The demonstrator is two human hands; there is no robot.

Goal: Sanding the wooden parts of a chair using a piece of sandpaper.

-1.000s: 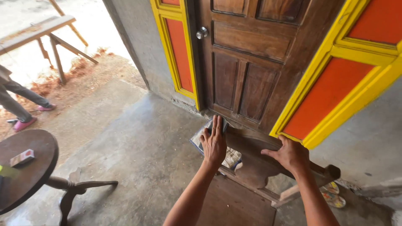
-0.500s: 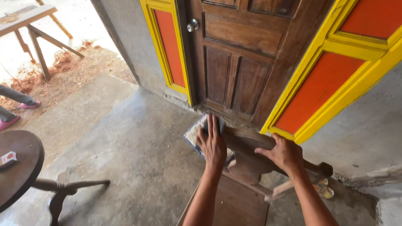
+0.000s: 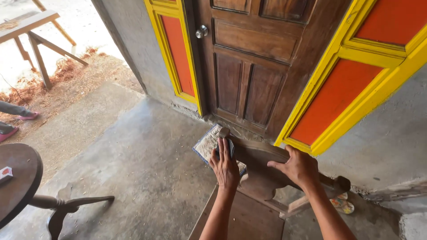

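Note:
A dark wooden chair (image 3: pixel 262 178) stands below me, its carved back rail running from upper left to lower right. My left hand (image 3: pixel 225 165) lies flat on the left end of the rail, pressing a small dark pad (image 3: pixel 230 146) against the wood. My right hand (image 3: pixel 299 166) grips the top of the rail further right. The chair seat (image 3: pixel 242 220) shows between my forearms.
A brown panelled door (image 3: pixel 253 66) with a round knob (image 3: pixel 202 31) stands ahead in a yellow and orange frame (image 3: pixel 178 53). A woven mat (image 3: pixel 208 143) lies at its foot. A round dark table (image 3: pixel 18 182) stands at left. Sandals (image 3: pixel 341 203) lie at right.
My view has drifted right and closer to the door. My left hand has slid along the rail toward its left end; my right hand keeps its hold.

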